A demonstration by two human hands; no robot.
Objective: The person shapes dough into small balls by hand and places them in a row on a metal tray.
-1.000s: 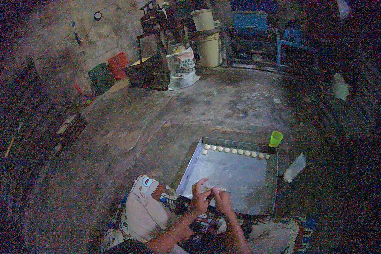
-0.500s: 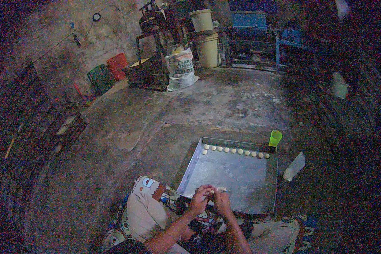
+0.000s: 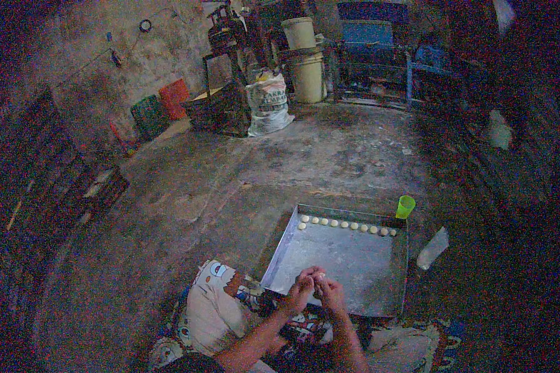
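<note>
Both my hands meet over the near edge of a square metal tray (image 3: 354, 267), their fingers closed together. Between the fingertips of my left hand (image 3: 300, 291) and my right hand (image 3: 331, 296) shows a small pale piece of dough (image 3: 321, 277), mostly hidden by the fingers. Along the tray's far side runs a row of several small, round, pale dough balls (image 3: 354, 226). One more dough ball (image 3: 302, 227) lies just in front of the row's left end.
A bright green cup (image 3: 405, 207) stands at the tray's far right corner. Right of the tray lies a pale plastic bag (image 3: 433, 248). My bent legs (image 3: 215, 304) flank the tray's near side. Farther off are a white sack (image 3: 269, 105) and stacked buckets (image 3: 308, 74).
My hands have drawn closer together at the fingertips. The pale dough that stuck out to the right of them is now mostly covered by my fingers.
</note>
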